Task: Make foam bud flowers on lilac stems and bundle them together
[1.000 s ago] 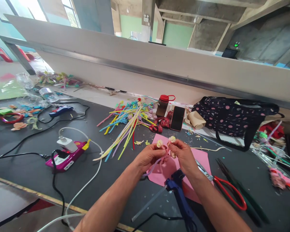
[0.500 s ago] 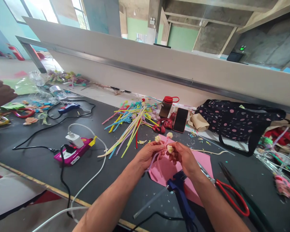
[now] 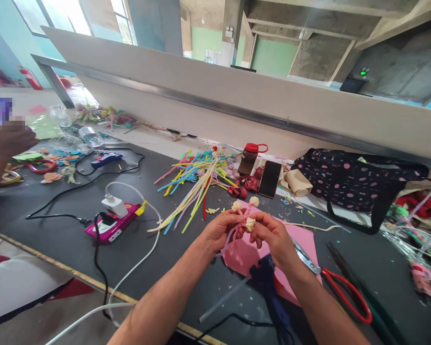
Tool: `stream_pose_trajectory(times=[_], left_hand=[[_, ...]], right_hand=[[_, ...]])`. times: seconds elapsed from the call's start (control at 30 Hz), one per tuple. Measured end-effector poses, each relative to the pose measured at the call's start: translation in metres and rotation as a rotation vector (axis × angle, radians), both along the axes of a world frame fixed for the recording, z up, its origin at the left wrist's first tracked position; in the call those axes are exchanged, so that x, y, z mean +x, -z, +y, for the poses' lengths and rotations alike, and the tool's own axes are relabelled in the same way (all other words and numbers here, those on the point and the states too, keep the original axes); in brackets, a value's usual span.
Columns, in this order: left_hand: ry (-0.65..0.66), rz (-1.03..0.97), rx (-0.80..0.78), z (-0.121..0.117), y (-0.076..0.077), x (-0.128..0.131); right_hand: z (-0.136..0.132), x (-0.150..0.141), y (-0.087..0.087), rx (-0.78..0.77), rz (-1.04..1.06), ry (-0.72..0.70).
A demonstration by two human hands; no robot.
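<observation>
Above a pink sheet (image 3: 301, 239), my left hand (image 3: 219, 232) pinches a small craft flower piece with pink fuzzy stems (image 3: 237, 242) and a pale lilac one hanging below. Three cream fluffy blossoms top it. Two stand at the upper side, and the nearest blossom (image 3: 250, 224) is between my hands. My right hand (image 3: 276, 237) has its thumb and fingers closed on this nearest blossom. Below my hands a blue glue gun (image 3: 271, 287) lies partly over the sheet, a clear glue stick (image 3: 222, 301) at its rear. Red-handled scissors (image 3: 345, 287) lie under my right forearm.
Coloured pipe cleaners (image 3: 190, 191) are heaped at centre. A magenta power strip (image 3: 117, 229) with cables sits left. A bottle (image 3: 248, 158), phone (image 3: 270, 178) and dark patterned bag (image 3: 348, 184) line the back. Another person's hand (image 3: 17, 139) is at far left.
My right fingers have shifted slightly left around the nearest blossom, which has moved a little with them. The view has drifted slightly, and more of the other person's hand shows.
</observation>
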State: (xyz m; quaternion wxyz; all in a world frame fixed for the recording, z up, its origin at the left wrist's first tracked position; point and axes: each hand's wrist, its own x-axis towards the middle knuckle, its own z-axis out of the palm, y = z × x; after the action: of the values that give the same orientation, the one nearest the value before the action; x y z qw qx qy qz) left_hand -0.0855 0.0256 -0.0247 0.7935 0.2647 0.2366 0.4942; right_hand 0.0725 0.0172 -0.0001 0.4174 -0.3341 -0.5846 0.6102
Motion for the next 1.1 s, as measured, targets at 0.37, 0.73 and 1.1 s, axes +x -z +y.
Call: stream_pose_trajectory(times=[0.37, 0.73, 1.1], left_hand=[[0.057, 0.059, 0.058, -0.004, -0.005, -0.002], [0.106, 0.26, 0.136, -0.008, -0.005, -0.001], [0.098, 0.253, 0.157, -0.01, -0.011, -0.004]], right_hand=[[0.001, 0.002, 0.001, -0.041, 0.051, 0.103], [-0.001, 0.004, -0.006, 0.093, -0.06, 0.148], [-0.001, 0.001, -0.005, 0.194, -0.122, 0.035]])
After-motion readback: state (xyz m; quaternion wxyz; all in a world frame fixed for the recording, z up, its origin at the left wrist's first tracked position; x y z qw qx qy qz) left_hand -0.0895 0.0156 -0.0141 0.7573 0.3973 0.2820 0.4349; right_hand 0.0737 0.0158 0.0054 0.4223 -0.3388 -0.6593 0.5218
